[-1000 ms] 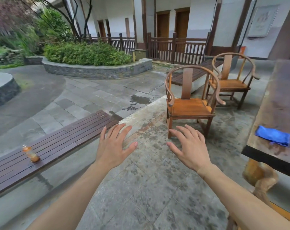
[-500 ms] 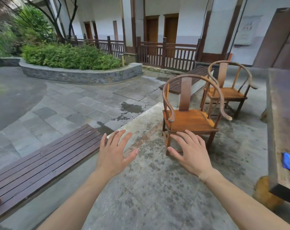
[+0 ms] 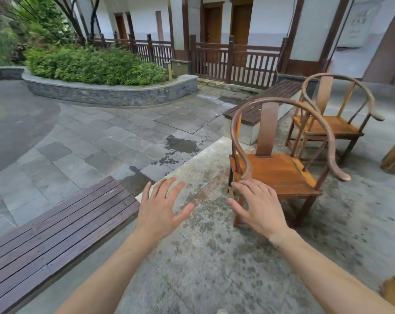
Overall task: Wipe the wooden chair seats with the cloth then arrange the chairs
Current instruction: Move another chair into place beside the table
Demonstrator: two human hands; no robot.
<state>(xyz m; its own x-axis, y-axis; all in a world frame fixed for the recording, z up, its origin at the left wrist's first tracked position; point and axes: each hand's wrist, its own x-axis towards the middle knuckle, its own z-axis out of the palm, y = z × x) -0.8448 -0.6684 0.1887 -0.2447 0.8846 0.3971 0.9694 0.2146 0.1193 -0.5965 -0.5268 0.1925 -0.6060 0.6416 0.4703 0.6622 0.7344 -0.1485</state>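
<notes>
I see both hands empty, left hand [image 3: 160, 210] and right hand [image 3: 258, 206] fingers spread, before the near chair [image 3: 280, 171], its seat bare.

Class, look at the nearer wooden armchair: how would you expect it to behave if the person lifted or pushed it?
The nearer armchair looks like rigid solid wood, so probably stiff and fairly heavy. Its four legs stand on uneven, damp-looking stone paving, so a push would likely scrape or catch rather than glide. The curved arm rail probably offers a handy hold for both open hands.
</notes>
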